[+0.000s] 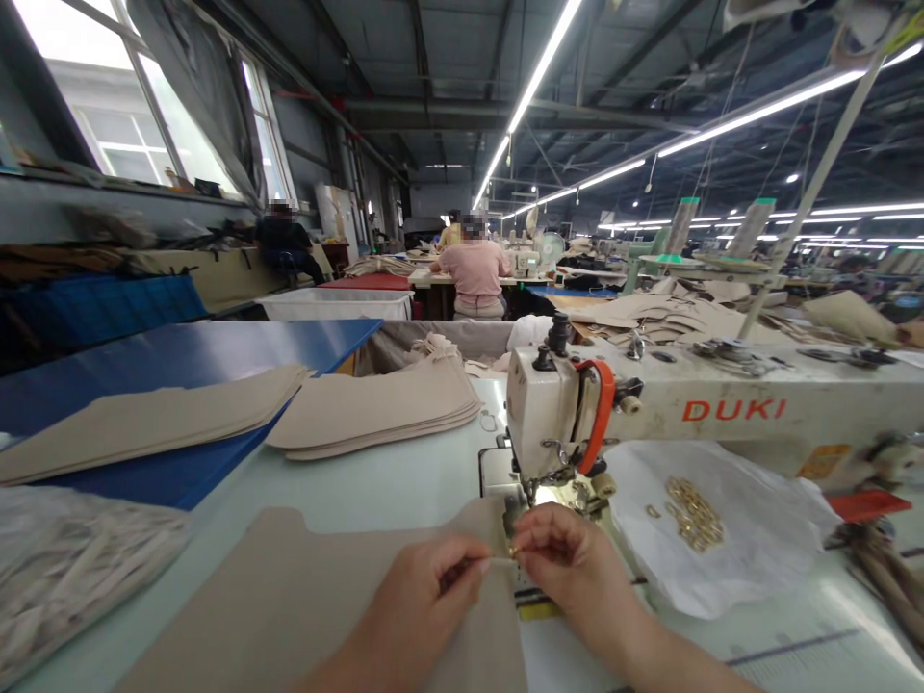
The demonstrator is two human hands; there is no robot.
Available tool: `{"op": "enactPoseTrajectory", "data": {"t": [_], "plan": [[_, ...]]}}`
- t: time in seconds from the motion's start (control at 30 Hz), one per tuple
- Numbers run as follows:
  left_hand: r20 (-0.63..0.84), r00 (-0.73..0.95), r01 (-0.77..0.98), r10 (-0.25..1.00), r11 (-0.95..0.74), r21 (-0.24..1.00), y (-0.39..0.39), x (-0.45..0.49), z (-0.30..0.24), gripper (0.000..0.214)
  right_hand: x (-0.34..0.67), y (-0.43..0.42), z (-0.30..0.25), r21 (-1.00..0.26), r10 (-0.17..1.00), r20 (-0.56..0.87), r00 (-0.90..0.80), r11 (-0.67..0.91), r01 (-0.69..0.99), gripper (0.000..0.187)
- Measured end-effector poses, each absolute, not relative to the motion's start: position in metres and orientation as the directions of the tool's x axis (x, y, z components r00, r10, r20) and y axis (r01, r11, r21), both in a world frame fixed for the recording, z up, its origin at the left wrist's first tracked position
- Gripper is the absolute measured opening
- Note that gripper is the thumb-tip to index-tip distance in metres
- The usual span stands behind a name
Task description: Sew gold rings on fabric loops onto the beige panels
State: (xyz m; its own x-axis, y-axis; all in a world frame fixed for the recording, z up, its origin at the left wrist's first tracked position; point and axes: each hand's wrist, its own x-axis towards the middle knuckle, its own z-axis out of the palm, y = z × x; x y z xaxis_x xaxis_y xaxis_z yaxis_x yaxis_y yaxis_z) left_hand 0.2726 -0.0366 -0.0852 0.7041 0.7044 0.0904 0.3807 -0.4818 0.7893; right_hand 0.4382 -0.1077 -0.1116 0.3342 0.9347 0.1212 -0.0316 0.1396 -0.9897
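Observation:
My left hand pinches a narrow pale strip between thumb and fingertips. At the strip's other end, my right hand is closed on a small gold ring, mostly covered by the fingers. Both hands are just in front of the needle area of a white sewing machine marked DUKI. Under my left hand a large beige panel lies flat, its right edge by the machine's needle plate. Several gold rings are heaped on a white plastic sheet right of my right hand.
Stacked beige panels lie behind on the pale table, and more panels on a blue surface. A plastic bag of pale strips sits at left. Beyond the machine, a person in a pink top sits facing away.

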Motion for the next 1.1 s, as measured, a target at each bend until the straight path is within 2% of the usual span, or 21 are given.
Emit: {"op": "enactPoseTrajectory", "data": {"t": [0.13, 0.37, 0.5, 0.8, 0.97, 1.1], "plan": [[0.079, 0.661, 0.407, 0.746, -0.445, 0.798, -0.0395, 0.2759, -0.0863, 0.023, 0.4323, -0.11, -0.1123, -0.983, 0.907, 0.17, 0.386, 0.185, -0.001, 0.026], [0.142, 0.604, 0.431, 0.785, -0.47, 0.77, -0.0419, 0.278, -0.0896, 0.02, 0.4274, -0.1106, -0.1139, -0.975, 0.939, 0.155, 0.307, 0.194, -0.104, 0.016], [0.138, 0.596, 0.408, 0.791, -0.447, 0.796, -0.042, 0.2781, -0.089, 0.02, 0.4285, -0.1096, -0.1128, -0.986, 0.937, 0.148, 0.315, 0.166, -0.028, 0.011], [0.071, 0.629, 0.326, 0.774, -0.346, 0.88, -0.0419, 0.2771, -0.0905, 0.022, 0.43, -0.1072, -0.1152, -0.988, 0.94, 0.125, 0.316, 0.147, -0.048, 0.023], [0.08, 0.625, 0.354, 0.777, -0.373, 0.858, -0.0429, 0.2771, -0.0875, 0.023, 0.429, -0.1074, -0.1137, -0.975, 0.91, 0.215, 0.354, 0.223, 0.018, 0.015], [0.112, 0.676, 0.37, 0.728, -0.467, 0.803, -0.0467, 0.2764, -0.0882, 0.022, 0.4286, -0.1077, -0.1162, -0.961, 0.89, 0.276, 0.364, 0.255, 0.107, 0.005]]}}
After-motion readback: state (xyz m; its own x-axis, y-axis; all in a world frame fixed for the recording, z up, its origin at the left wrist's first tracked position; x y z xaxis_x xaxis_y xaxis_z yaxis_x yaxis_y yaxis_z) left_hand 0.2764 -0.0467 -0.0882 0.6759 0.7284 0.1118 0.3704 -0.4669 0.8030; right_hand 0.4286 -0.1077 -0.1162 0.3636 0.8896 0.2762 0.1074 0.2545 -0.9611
